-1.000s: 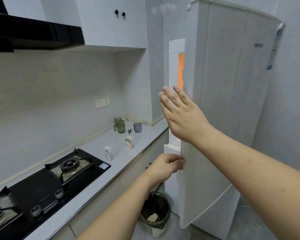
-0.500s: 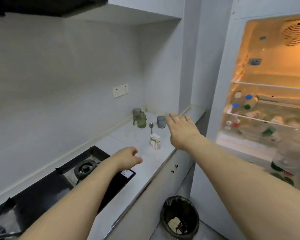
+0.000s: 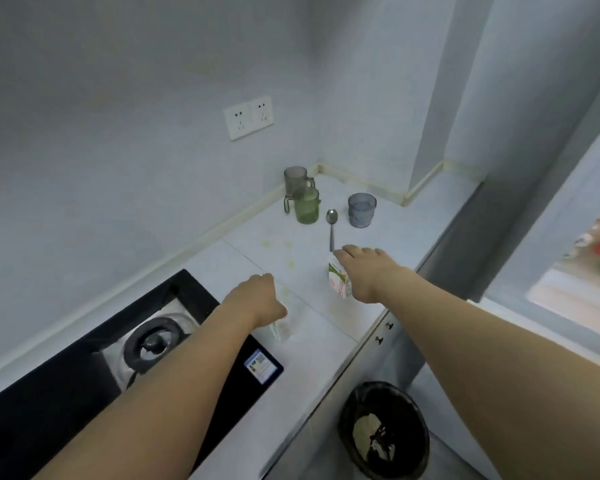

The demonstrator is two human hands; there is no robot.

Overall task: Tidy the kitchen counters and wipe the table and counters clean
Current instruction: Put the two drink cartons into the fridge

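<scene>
Both your arms are out over the counter (image 3: 413, 216) now, and each hand is on its own small carton. Your right hand (image 3: 371, 271) is palm-down on top of the green-and-white carton (image 3: 338, 280), which stands upright near the front edge of the counter; the fingers look draped over its top, but whether they have closed on it I cannot tell. Your left hand (image 3: 257, 301) covers the second carton (image 3: 284, 325), a blurred pale box just off the corner of the black hob (image 3: 84, 386), and its grip is hidden too. Judging by their size, these will be light, thin-walled card: squeeze hard and the sides will buckle, and any leftover liquid could squirt out, so take each across the narrow flat faces, near the top, and keep it upright. At twelve o'clock from the right-hand carton lies a spoon (image 3: 332, 230), bowl pointing away from you; beyond it the blue-grey cup (image 3: 361, 209) sits at one o'clock, the green mug (image 3: 306, 209) at eleven, with a grey mug (image 3: 296, 178) touching behind it. Yellowish spots (image 3: 290, 264) mark the counter between your hands, wiping work for later. The bin (image 3: 385, 431) stands on the floor at six o'clock, a likely home for empties.
</scene>
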